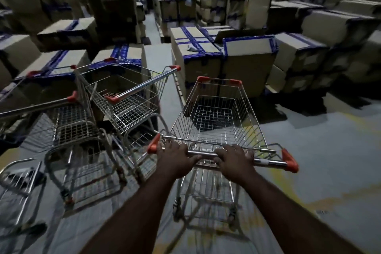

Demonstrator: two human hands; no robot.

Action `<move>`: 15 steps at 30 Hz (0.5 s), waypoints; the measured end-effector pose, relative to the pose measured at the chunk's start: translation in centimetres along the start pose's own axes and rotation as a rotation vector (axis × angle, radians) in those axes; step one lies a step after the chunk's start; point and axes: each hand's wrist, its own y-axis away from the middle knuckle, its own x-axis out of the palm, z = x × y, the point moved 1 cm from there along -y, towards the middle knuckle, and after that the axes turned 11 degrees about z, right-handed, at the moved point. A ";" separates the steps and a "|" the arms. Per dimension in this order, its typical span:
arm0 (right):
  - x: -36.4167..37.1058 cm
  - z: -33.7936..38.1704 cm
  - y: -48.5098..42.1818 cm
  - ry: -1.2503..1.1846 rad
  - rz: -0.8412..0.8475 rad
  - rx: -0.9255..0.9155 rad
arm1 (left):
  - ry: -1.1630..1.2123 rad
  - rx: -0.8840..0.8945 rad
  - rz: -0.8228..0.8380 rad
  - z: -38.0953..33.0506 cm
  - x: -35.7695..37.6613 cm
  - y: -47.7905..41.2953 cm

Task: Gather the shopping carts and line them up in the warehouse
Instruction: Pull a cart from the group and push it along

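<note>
1. The cart (212, 118) you are moving stands straight ahead of you on the grey floor (329, 150), at the right end of the group. Its nose points at the taped cardboard boxes (247, 61). The basket is empty.
2. Grip: both hands are on the handle bar (270, 162). Your left hand (177, 158) sits by the left orange end cap and your right hand (235, 158) is near the middle. The fingers of both hands curl over the bar and hold it. Judgement: the two-handed hold lets you steer the nose as well as push.
3. Neighbours: a second cart (134, 107) stands just beside on the left, skewed so that its handle runs diagonally. A third cart (70, 121) is close against its far side. Judgement: the three are gathered but not yet in a straight row, and the skewed one needs squaring.
4. Not resolved:
   - Your thumbs are under the bar, out of sight.
   - The front wheels are hidden beneath the basket.
   - I cannot tell whether your cart's left side touches the second cart's frame.
   - A wire frame (20, 179) at the lower left is cut off by the picture edge; it is probably another cart.
   - Dim light and blur obscure the box labels.
</note>
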 end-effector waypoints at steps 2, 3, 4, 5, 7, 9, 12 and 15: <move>-1.1 -1.2 -2.1 -0.027 0.011 0.001 | 0.001 0.001 0.012 -0.9 -0.9 -2.1; -1.5 -1.9 -3.4 -0.038 0.019 -0.001 | 0.004 0.001 0.019 -1.4 -1.2 -3.4; -1.8 -2.6 -4.7 -0.037 0.025 -0.009 | 0.005 -0.002 0.025 -1.8 -1.5 -4.6; -2.1 -3.1 -5.9 -0.029 0.027 -0.022 | 0.001 -0.006 0.032 -2.1 -1.8 -5.8; -2.7 -4.4 -8.2 -0.025 0.028 -0.051 | -0.026 -0.019 0.042 -2.9 -2.6 -7.9; -3.5 -5.9 -10.7 -0.038 0.029 -0.070 | -0.045 -0.040 0.047 -3.8 -3.4 -10.3; -5.5 -8.2 -14.4 -0.037 0.054 -0.104 | -0.066 -0.055 0.072 -5.3 -4.6 -14.1; -7.5 -10.1 -18.2 -0.038 0.068 -0.132 | -0.018 -0.094 0.086 -6.5 -5.7 -18.0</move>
